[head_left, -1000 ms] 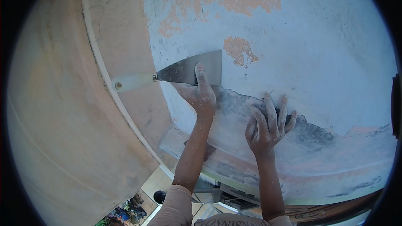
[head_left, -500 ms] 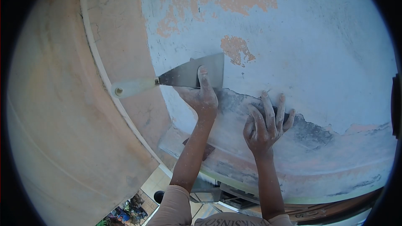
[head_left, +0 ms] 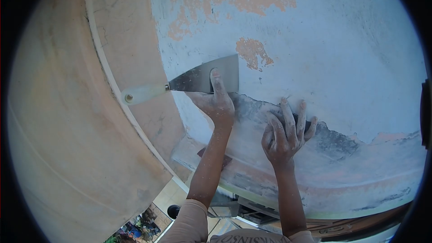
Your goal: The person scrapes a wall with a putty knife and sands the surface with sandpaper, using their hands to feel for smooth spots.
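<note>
My left hand [head_left: 220,101] grips a wide putty knife [head_left: 193,76] by its metal blade, the thumb lying across the blade's face. Its pale translucent handle [head_left: 143,94] points out to the left, and the broad edge faces right near a bare peach patch [head_left: 254,53]. The other fingers are mostly hidden behind the blade. Lower and to the right, my right hand [head_left: 283,141] rests on the wall with fingers spread, over the ragged edge of a dark grey patch [head_left: 335,141]. A dark strip shows between those fingers. White dust coats both hands.
The wall [head_left: 333,58] has white coating with peach areas above. A pale trim strip [head_left: 101,54] runs down the left, beside a beige surface [head_left: 49,108]. Behind my left forearm is a dark reddish piece [head_left: 226,161]. Below are a black container [head_left: 173,211] and mixed clutter [head_left: 139,228].
My left hand and the putty knife have shifted very slightly up, with the forearm swung a little to the right. My right hand has stayed in place.
</note>
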`<act>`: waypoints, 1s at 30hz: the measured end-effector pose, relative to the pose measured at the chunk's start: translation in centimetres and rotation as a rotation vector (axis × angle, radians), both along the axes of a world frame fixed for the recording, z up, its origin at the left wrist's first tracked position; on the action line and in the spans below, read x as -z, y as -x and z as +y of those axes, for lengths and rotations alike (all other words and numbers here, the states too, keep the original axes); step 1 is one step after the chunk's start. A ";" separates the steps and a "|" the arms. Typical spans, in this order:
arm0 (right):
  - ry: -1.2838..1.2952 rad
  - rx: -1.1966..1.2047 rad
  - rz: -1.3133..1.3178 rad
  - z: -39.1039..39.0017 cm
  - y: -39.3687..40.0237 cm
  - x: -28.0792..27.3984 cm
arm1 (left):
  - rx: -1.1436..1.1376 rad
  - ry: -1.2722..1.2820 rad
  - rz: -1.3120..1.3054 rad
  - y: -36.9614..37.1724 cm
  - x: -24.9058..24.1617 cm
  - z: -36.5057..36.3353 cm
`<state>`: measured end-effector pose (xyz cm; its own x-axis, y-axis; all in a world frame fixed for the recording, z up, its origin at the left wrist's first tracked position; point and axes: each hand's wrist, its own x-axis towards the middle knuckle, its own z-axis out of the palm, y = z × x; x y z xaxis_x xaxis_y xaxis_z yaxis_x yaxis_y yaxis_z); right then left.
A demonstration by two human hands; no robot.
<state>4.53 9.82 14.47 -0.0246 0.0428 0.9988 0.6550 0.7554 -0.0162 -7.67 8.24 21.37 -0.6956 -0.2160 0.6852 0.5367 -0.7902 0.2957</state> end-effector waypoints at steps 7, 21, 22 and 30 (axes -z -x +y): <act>0.006 0.015 -0.002 -0.1 0.0 -0.1 | -0.070 0.012 0.037 2.8 0.0 0.1; 0.007 -0.004 0.000 -0.2 0.1 -0.2 | -0.023 0.082 -0.026 3.4 -0.1 -0.2; 0.003 0.006 0.002 -0.2 0.2 -0.1 | -0.094 0.100 -0.010 2.8 0.0 -0.3; -0.016 0.027 -0.006 0.1 0.1 0.0 | -0.007 0.053 0.026 1.2 0.8 -0.1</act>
<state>4.40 9.92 14.44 -0.0295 0.0270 0.9992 0.6751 0.7377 0.0000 -8.84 8.18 20.58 -0.6760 -0.1840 0.7135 0.5504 -0.7698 0.3230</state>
